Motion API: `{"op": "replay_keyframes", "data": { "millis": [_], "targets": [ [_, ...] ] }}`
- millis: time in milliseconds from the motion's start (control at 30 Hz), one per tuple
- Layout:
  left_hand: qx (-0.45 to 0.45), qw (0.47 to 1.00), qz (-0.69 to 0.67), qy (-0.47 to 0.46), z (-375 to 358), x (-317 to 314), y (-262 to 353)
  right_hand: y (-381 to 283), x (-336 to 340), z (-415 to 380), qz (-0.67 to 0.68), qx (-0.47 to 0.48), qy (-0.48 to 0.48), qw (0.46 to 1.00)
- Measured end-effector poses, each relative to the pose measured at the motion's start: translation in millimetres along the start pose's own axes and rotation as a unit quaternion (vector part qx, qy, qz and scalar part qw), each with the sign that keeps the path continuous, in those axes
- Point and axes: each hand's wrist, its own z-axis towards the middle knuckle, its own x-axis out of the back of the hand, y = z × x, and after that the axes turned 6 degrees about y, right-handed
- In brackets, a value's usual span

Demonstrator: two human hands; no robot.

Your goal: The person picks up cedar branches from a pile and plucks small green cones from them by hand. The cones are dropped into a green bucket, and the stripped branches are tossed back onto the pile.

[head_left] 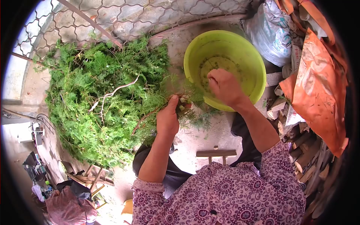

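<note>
Head view, from the left: reddish-brown cloth (67, 206) and a wooden frame (96, 180) lie at the near left. Farther off, a wide heap of green sprigs (108, 67) covers the floor (204, 140), its far edge against a metal lattice (123, 17); a pale twig (120, 88) lies slantwise on top. At the heap's right edge, the left hand (167, 120) is clamped on a leafy branch (144, 119). Its long axis slants from near left to far right, stem toward the heap and leafy end toward the green basin (195, 60). Between heap and basin only a narrow strip of floor shows; a broader patch lies nearer, between the knees, ending at a wooden bar (216, 153). Over the basin's near side, the right hand (227, 88) has its fingers curled together; whether they hold anything, I cannot tell. Small dark bits (215, 62) lie in the basin. Its right side is hemmed in by a white sack (272, 33), an orange sheet (318, 90) and, nearer, stacked firewood (307, 157).
</note>
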Motion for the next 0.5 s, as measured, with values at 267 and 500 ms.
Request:
{"op": "replay_keyframes", "data": {
  "millis": [267,500],
  "targets": [
    [-0.028,0.988,0.136,0.062,-11,-15,0,-40,-11,-15,0.148,0.042,-0.032,0.988],
    [-0.047,0.989,0.138,0.0,-8,-11,-10,-33,-17,-15,0.186,-0.029,-0.131,0.973]
  ]
}}
